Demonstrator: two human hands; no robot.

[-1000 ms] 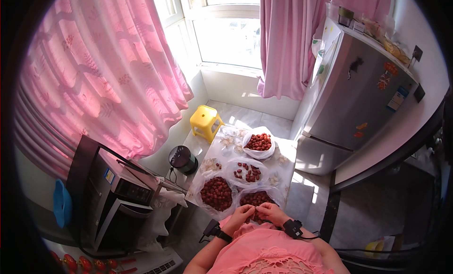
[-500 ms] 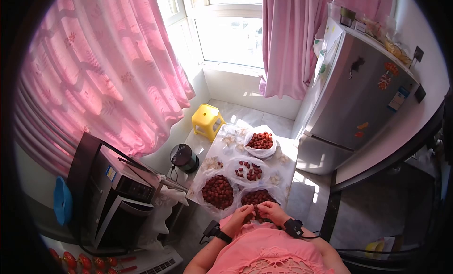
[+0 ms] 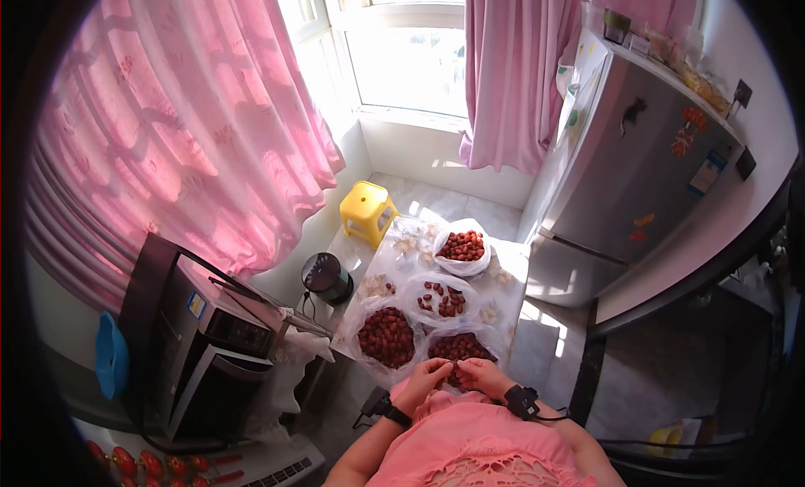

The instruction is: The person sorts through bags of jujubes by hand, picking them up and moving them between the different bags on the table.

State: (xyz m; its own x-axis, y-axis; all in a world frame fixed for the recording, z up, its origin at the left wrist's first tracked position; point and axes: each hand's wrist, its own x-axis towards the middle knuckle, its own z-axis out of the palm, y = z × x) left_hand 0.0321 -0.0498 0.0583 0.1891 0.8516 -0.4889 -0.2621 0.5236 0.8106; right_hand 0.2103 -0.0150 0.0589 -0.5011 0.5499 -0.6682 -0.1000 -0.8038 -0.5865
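Observation:
My left hand (image 3: 426, 379) and my right hand (image 3: 479, 375) meet fingertip to fingertip over the near edge of a small table (image 3: 503, 277). Both pinch something small between them, too tiny to name; it looks like one of the red fruits. Right under them lies an open plastic bag of red fruits (image 3: 459, 348). A fuller bag of red fruits (image 3: 386, 337) sits to its left. Beyond are a bag with a few scattered fruits (image 3: 441, 300) and a far bag (image 3: 460, 246). Each wrist wears a black band.
A yellow stool (image 3: 367, 212) stands past the table by the window. A black round appliance (image 3: 325, 277) sits on the floor left of the table. A black oven (image 3: 201, 344) is at the left, a silver fridge (image 3: 620, 168) at the right. Pink curtains hang at left.
The view has shifted slightly. My hands stay together over the near bag, their fingers working a little; nothing else has moved.

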